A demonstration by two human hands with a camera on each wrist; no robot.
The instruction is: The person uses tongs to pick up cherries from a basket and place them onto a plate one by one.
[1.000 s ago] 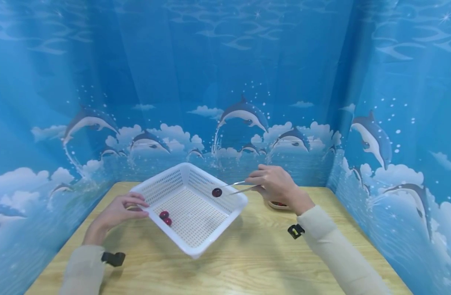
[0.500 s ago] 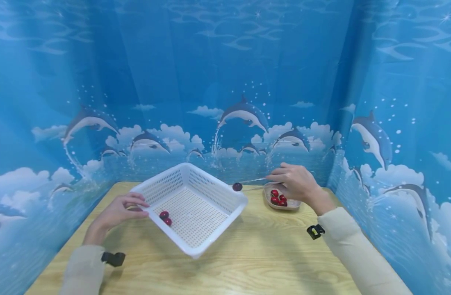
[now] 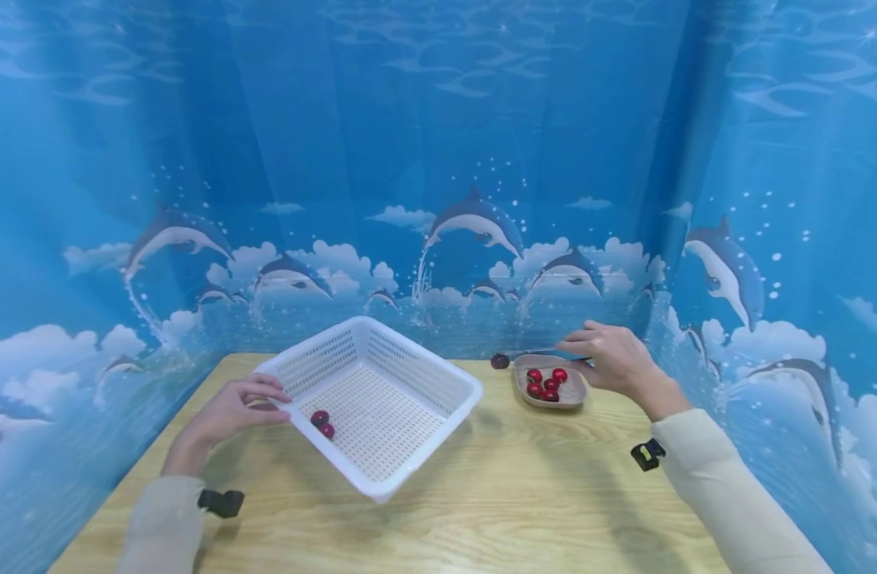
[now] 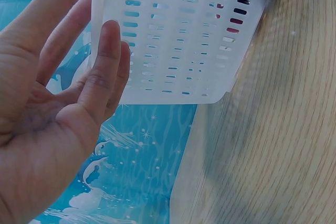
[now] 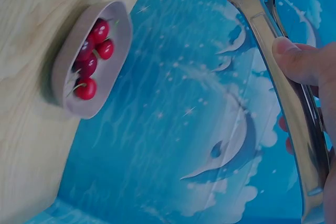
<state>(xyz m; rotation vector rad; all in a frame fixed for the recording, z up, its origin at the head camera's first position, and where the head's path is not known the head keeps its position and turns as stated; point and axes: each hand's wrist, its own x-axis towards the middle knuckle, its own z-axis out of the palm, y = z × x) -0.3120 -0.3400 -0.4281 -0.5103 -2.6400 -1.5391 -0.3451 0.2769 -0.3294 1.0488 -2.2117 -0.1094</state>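
My left hand (image 3: 230, 413) pinches the left corner of a white perforated plastic basket (image 3: 410, 470), thumb on one side of its wall and fingers on the other, as the left wrist view shows. The basket appears raised above the table, with two dark red cherries (image 3: 320, 422) inside near its left wall. My right hand (image 3: 614, 359) grips metal serving tongs (image 5: 286, 93) with slotted ends. A dark cherry (image 3: 500, 361) sits in the tips of the tongs, in the air between basket and dish. Just below the right hand is a small beige dish (image 3: 564, 404) with several red cherries (image 5: 86, 64).
The light wood-grain table (image 3: 481, 510) carries the dish at its far right side. A blue curtain (image 3: 438, 119) printed with dolphins encloses the back and both sides, close behind the table's far edge.
My right hand has moved right with the tongs and cherry, from over the basket to beyond its right rim. The dish has come into full view. My left hand and the basket stay put.
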